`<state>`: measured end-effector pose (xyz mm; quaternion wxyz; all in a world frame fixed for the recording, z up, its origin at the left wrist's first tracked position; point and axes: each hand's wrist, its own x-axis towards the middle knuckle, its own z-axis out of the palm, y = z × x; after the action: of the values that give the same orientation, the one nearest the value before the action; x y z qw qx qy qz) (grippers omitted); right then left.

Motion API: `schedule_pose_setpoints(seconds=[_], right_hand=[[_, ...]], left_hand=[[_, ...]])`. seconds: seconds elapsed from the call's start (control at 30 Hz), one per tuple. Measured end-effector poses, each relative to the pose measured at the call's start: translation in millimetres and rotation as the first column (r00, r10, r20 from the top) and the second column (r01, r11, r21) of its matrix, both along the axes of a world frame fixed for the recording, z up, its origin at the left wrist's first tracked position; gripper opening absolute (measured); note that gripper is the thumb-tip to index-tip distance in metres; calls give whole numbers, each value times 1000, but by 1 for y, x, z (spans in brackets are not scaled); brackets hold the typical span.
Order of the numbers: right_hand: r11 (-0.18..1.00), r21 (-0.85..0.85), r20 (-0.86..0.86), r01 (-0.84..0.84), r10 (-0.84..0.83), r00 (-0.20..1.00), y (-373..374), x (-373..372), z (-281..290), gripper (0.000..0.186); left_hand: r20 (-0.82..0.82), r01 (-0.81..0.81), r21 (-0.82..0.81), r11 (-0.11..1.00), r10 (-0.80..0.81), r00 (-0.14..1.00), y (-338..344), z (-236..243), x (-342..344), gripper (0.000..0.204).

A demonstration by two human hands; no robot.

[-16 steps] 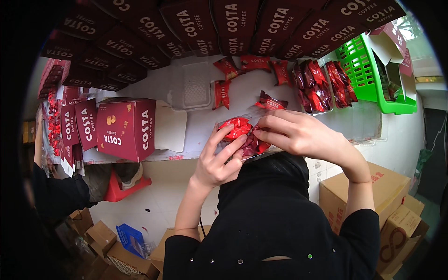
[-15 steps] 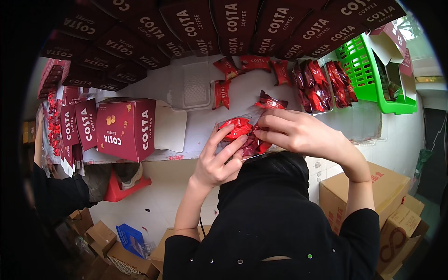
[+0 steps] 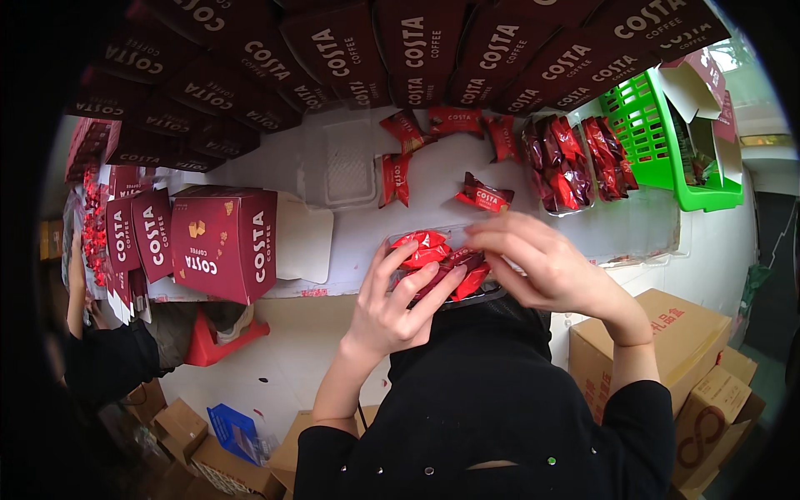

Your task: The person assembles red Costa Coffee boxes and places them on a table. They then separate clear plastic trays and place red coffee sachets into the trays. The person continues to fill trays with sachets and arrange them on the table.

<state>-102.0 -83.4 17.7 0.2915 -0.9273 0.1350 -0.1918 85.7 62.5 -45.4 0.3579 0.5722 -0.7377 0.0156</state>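
Observation:
At the table's near edge, a clear plastic tray (image 3: 482, 297) holds several red and dark red snack packets (image 3: 422, 250). My left hand (image 3: 392, 304) grips the tray's left side, its fingers lying across the packets. Over the tray's right side is my right hand (image 3: 546, 267), fingers bent and apart, with nothing visible held in them. Just beyond the tray, a loose red packet (image 3: 485, 194) lies on the table. Several more loose packets (image 3: 456, 121) are spread farther back, beside an unfilled clear tray (image 3: 346, 171).
Two filled trays (image 3: 560, 162) stand right, beside a green basket (image 3: 658, 137). Dark red boxes (image 3: 417, 42) are stacked along the back. An open-flapped box (image 3: 221, 242) stands left, near another person's arm (image 3: 77, 287). Cardboard cartons (image 3: 658, 342) sit on the floor at right.
My right hand has drawn slightly back from the packets, its fingers spreading apart. The left hand stays on the tray. The loose packet beyond the tray is no longer beneath my right hand.

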Motion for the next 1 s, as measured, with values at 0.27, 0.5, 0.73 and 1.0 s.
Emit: schedule_pose_setpoints(seconds=[0.27, 0.5, 0.73, 1.0], right_hand=[[795, -594, -198, 123, -293, 935, -17, 16, -5, 38], [697, -687, -78, 203, -349, 934, -24, 17, -5, 46], [964, -230, -230, -136, 82, 970, -11, 4, 28, 53], [952, -280, -184, -125, 75, 980, 2, 15, 19, 48]], left_hand=[[-51, 26, 61, 998, -23, 998, 6, 2, 4, 49], [-74, 33, 62, 998, -28, 997, 5, 1, 3, 49], [-80, 12, 75, 997, -6, 997, 8, -2, 5, 48], [-92, 24, 47, 999, -20, 996, 5, -2, 6, 48]])
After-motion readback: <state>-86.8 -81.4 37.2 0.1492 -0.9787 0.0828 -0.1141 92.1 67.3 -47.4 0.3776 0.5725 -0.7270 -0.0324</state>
